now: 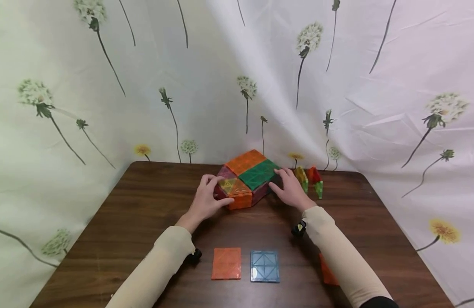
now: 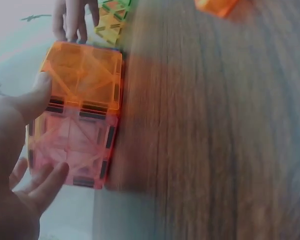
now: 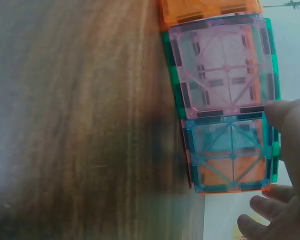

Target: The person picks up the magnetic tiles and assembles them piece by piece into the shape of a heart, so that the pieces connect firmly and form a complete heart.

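A low closed block built from magnetic tiles [image 1: 256, 175] sits toward the table's back edge, with orange, green and yellow tiles on top. My left hand [image 1: 205, 199] holds its left corner, thumb at the orange front wall and fingers over the yellow part. In the left wrist view, an orange tile [image 2: 85, 72] and a pink tile [image 2: 72, 142] lie between thumb and fingers. My right hand [image 1: 292, 190] grips the right end. Its thumb touches the seam where a pink tile [image 3: 225, 70] meets a blue tile [image 3: 230, 155]; the fingers curl past the far end.
Small upright pieces in yellow, red and green [image 1: 313, 179] stand right of the block. Nearer the front lie a flat orange square tile [image 1: 226, 263] and a blue square tile [image 1: 265, 266]. Another orange piece [image 1: 328, 271] is partly under my right forearm. A flower-printed cloth [image 1: 206, 85] hangs behind the table.
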A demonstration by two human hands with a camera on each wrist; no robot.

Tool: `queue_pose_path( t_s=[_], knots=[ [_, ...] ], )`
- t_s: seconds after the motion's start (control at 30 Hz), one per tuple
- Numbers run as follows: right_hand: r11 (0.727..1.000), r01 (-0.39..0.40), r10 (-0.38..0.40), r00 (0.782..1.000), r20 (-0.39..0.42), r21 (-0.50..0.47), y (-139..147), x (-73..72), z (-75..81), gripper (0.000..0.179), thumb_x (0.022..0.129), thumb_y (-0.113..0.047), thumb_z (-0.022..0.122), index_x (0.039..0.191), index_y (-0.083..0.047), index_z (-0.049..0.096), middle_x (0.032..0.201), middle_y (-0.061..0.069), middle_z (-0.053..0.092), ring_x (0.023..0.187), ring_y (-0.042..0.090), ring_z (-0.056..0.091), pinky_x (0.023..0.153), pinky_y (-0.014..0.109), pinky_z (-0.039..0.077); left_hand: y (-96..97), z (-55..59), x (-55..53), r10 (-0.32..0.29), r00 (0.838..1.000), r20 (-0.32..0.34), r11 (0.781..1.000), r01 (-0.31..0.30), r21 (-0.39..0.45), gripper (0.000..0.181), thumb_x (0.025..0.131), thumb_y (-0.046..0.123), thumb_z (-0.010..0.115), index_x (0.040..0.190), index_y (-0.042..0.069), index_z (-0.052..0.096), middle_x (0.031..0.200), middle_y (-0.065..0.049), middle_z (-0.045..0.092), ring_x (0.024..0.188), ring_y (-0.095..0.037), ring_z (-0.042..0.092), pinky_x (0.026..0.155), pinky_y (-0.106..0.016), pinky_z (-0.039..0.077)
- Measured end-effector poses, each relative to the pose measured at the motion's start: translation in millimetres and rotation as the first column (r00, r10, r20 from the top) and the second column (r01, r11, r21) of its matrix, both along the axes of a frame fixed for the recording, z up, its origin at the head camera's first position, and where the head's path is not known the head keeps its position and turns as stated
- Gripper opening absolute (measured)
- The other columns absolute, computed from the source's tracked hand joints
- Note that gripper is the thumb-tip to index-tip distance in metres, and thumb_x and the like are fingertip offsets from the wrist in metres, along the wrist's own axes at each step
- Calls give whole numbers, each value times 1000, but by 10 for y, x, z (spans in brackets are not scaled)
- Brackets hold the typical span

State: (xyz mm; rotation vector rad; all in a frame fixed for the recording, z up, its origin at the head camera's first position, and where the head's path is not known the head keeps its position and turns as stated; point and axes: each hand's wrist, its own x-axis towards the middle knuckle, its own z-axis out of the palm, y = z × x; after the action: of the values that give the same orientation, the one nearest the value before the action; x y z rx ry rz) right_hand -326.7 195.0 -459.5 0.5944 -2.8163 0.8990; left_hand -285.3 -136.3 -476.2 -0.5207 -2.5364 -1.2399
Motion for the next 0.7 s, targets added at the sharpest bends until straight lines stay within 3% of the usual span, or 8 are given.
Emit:
queue_pose_path(
  t_s=[0.17, 0.27, 0.43, 0.53, 0.7],
  knots=[
    [997, 43, -44, 999, -19, -65, -7, 123, -41, 47, 106, -30, 64, 145, -5, 56, 143, 24, 45, 126, 38, 53, 101, 55, 48, -54, -54, -43, 15, 999, 38, 993, -19, 118, 56, 88, 18, 88, 135, 5, 61, 138, -20, 44, 104, -35, 68, 88, -47, 61],
    [995, 58, -61, 997, -40, -76, -7, 210, -29, 42, 106, -29, 65, 141, -7, 60, 135, 22, 47, 114, 33, 54, 91, 50, 49, -56, -50, -73, 50, 998, 32, 987, -55, 153, 46, 90, 14, 85, 129, 2, 63, 132, -25, 51, 103, -40, 70, 88, -51, 61],
    [996, 24, -31, 996, -79, -84, -24, 334, -13, 38, 104, -26, 68, 139, -9, 64, 126, 17, 49, 96, 24, 54, 82, 42, 48, -37, -13, -147, 134, 991, -21, 987, -132, 94, 30, 95, 12, 78, 121, 0, 69, 117, -23, 66, 92, -36, 72, 88, -52, 59],
    [995, -6, -2, 996, -88, -98, -43, 372, -21, 40, 104, -25, 69, 140, -10, 65, 124, 16, 50, 90, 22, 57, 80, 41, 50, -38, 4, -214, 179, 983, -29, 982, -177, 68, 29, 97, 11, 75, 123, -1, 71, 118, -23, 70, 88, -32, 74, 86, -50, 60],
    [992, -17, 7, 997, -82, -122, -75, 388, -57, 43, 103, -23, 71, 144, -12, 64, 123, 16, 50, 93, 24, 62, 84, 43, 55, -44, -3, -314, 214, 977, 7, 974, -214, 70, 33, 100, 13, 72, 130, 0, 71, 125, -22, 72, 94, -32, 75, 89, -50, 59]
  ],
)
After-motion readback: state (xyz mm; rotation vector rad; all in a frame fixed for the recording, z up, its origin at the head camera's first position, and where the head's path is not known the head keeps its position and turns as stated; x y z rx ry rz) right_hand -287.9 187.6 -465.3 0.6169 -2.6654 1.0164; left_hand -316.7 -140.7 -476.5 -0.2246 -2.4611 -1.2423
